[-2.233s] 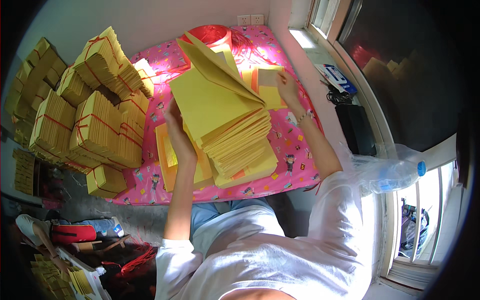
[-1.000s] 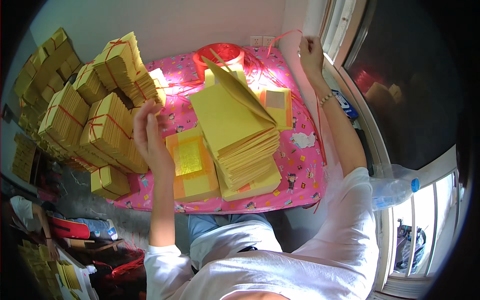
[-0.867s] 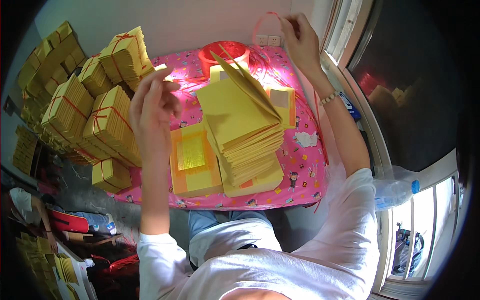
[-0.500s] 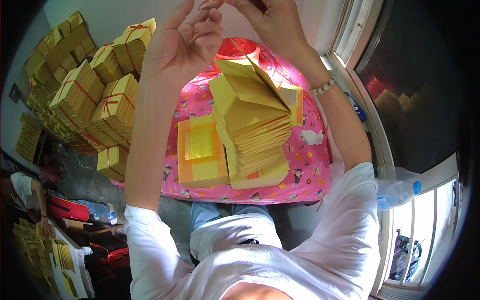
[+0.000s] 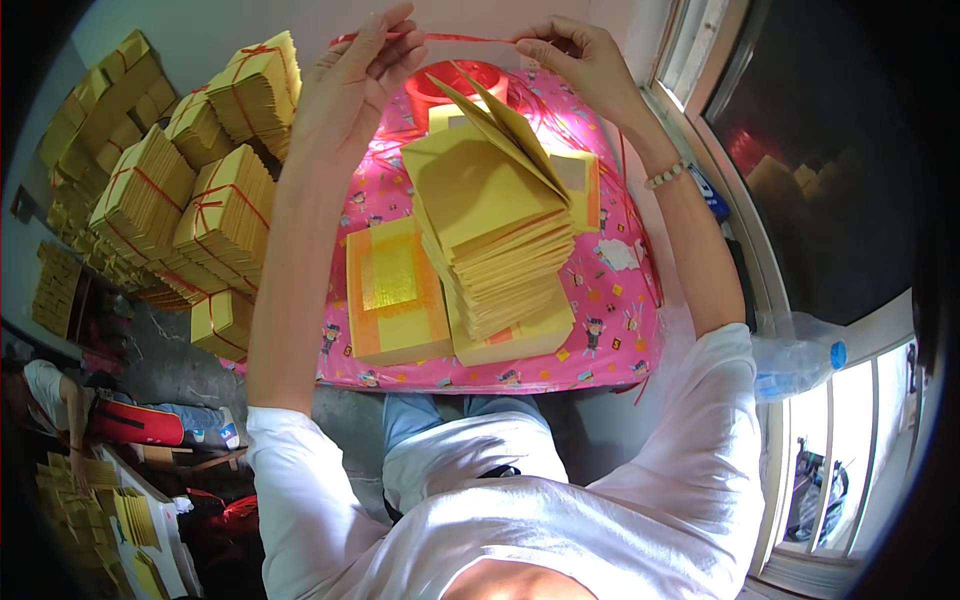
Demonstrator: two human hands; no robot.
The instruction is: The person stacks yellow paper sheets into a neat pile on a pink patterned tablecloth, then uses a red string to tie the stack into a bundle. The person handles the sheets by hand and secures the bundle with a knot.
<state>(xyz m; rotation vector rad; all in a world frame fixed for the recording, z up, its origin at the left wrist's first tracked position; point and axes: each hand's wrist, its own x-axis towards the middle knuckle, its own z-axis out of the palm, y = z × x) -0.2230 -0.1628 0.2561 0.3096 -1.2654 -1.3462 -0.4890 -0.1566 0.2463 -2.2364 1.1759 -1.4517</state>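
Red string (image 5: pixel 470 38) stretched taut, running left to right between left hand (image 5: pixel 350 85) and right hand (image 5: pixel 585 60), each grip pinching an end, above the yellow paper stack (image 5: pixel 500 240)

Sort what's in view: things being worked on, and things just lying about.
In hand: left hand and right hand stretch a red string above the tall yellow paper stack.

Lying about: tied bundles, gold-faced stack, plastic bottle.

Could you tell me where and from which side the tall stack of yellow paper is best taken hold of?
Probably low on the tall stack, both long sides clamped from left and right. The upper sheets fan open and would slip; the lower part sits square on the pink cloth.
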